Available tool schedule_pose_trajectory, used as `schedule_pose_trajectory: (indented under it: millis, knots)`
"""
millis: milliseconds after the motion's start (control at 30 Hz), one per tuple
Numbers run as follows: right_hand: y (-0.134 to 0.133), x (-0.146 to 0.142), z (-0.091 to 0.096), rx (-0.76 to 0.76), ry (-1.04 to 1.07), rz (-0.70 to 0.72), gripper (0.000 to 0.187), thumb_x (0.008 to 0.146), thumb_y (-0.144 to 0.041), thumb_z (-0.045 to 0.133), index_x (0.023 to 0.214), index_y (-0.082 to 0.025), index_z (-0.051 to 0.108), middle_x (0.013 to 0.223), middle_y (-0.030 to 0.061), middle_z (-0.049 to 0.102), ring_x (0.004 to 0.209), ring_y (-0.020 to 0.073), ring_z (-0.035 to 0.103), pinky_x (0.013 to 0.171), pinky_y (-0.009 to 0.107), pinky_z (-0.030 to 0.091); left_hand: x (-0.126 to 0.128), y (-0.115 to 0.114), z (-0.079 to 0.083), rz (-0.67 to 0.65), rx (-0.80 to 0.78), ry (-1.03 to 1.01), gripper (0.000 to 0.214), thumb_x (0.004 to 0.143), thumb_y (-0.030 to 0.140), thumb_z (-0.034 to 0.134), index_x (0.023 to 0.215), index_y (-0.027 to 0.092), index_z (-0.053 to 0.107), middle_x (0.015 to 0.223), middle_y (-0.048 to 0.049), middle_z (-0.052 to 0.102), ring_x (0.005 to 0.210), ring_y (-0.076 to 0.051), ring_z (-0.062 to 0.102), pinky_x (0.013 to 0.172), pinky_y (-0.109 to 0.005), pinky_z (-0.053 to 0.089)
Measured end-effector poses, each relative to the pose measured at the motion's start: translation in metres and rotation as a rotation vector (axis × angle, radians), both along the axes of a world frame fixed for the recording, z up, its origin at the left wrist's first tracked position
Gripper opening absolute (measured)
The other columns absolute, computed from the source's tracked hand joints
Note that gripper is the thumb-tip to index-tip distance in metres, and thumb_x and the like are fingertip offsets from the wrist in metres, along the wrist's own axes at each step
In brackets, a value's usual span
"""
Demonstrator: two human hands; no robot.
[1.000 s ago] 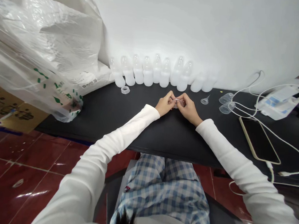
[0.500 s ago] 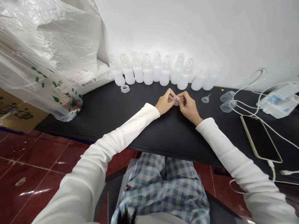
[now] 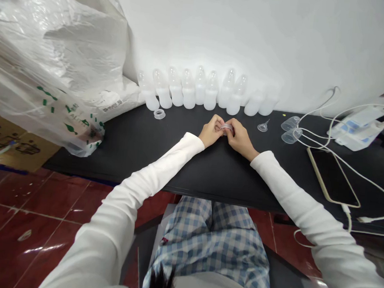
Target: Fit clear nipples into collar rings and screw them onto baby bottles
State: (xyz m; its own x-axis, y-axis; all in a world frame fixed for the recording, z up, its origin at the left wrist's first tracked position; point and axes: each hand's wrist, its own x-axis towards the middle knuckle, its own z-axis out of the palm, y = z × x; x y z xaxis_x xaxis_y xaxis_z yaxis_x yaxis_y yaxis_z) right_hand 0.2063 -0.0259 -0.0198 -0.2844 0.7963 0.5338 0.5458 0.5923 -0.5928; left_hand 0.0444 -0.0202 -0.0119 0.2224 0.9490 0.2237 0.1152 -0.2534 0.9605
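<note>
Between both hands is a small clear plastic ring [image 3: 227, 126], like a baby bottle collar, held just above the black table [image 3: 177, 156]. My left hand [image 3: 211, 131] pinches its left side. The fingers of my right hand [image 3: 241, 137] are closed on the right side and cover part of it. Whether a teat sits inside the ring cannot be made out. To the right lies a clear bottle teat [image 3: 263, 127], tip up. Another clear collar ring [image 3: 159, 114] rests at the left, by the row of white baby bottles [image 3: 189, 94].
Several bottles wear clear domed caps; two uncapped bottles [image 3: 254, 104] stand at the row's right end. Two clear caps [image 3: 291, 135] lie near white cables [image 3: 331, 125], a phone [image 3: 333, 176] and a white power strip [image 3: 359, 129]. Plastic bags [image 3: 60, 38] bulge over the left side.
The ring has been turned between the fingers and shows more of its curved side. My right fingers have shifted slightly around it. The whole view has moved a little.
</note>
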Motion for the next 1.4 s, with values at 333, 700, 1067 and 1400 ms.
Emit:
schedule_pose_trajectory:
  millis: [333,700,1067,1400]
  knots:
    - [-0.003,-0.007,0.002,-0.004,0.076,-0.046,0.011,0.097,-0.032,0.048,0.089,-0.025,0.049,0.087,0.0071,0.062,0.082,0.0240,0.057,0.082,0.040,0.048,0.007,-0.009,0.004,0.056,0.085,0.061,0.029,0.084,0.005,0.068,0.090,0.023,0.046,0.069,0.0087,0.056,0.063,-0.009,0.058,0.070,-0.023,0.048]
    - [-0.003,-0.004,0.001,-0.052,0.193,-0.053,0.035,0.096,-0.058,0.057,0.107,-0.024,0.054,0.090,0.0050,0.067,0.073,0.0194,0.058,0.073,0.036,0.049,0.003,-0.003,0.004,0.075,0.002,-0.057,0.024,0.089,0.014,0.072,0.092,0.021,0.049,0.072,0.0063,0.061,0.060,-0.009,0.060,0.063,-0.022,0.050]
    - [-0.004,-0.003,0.002,-0.140,0.215,-0.055,0.044,0.092,-0.068,0.059,0.097,-0.025,0.050,0.075,-0.0001,0.061,0.067,0.0162,0.059,0.066,0.032,0.051,0.001,0.013,-0.010,0.042,-0.149,-0.244,0.033,0.077,0.002,0.077,0.090,0.019,0.052,0.071,0.0060,0.066,0.064,-0.009,0.068,0.072,-0.024,0.055]
    - [-0.012,-0.006,0.007,-0.026,0.169,-0.024,0.033,0.094,-0.052,0.062,0.089,-0.026,0.042,0.076,0.0002,0.059,0.067,0.0170,0.058,0.065,0.033,0.051,-0.002,0.008,-0.005,0.052,-0.091,-0.180,0.029,0.077,-0.001,0.072,0.086,0.019,0.053,0.066,0.0080,0.064,0.058,-0.008,0.063,0.066,-0.022,0.051]
